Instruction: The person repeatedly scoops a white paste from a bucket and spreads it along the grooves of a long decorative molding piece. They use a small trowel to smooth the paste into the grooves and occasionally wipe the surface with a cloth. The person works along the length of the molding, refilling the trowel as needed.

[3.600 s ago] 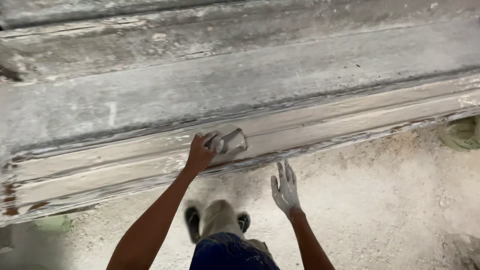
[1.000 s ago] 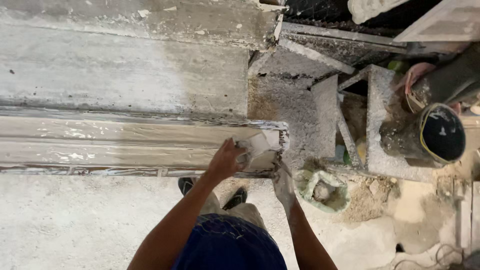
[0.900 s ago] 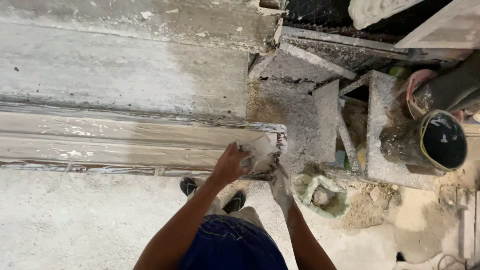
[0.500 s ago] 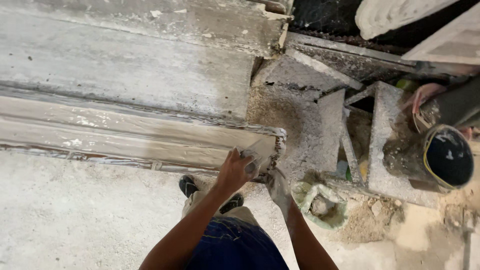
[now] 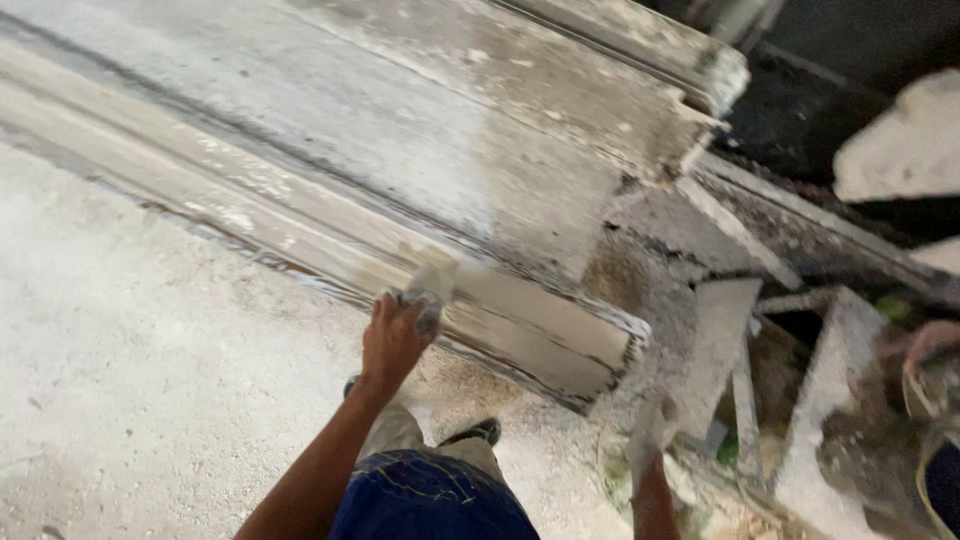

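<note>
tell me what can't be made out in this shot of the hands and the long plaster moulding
Head view, the only one:
- Pale tool: motion blur and the left hand gripping it hide its shape.
- Right hand: smeared by blur; whether it holds anything cannot be told.
- Plaster moulding: its far end is cut off by the left edge.
- Bucket: cropped by the right edge.

The left hand (image 5: 392, 340) with its pale scraper (image 5: 428, 287) now sits back from the moulding's (image 5: 520, 320) end; the right hand (image 5: 650, 430) hangs lower, apart.
</note>
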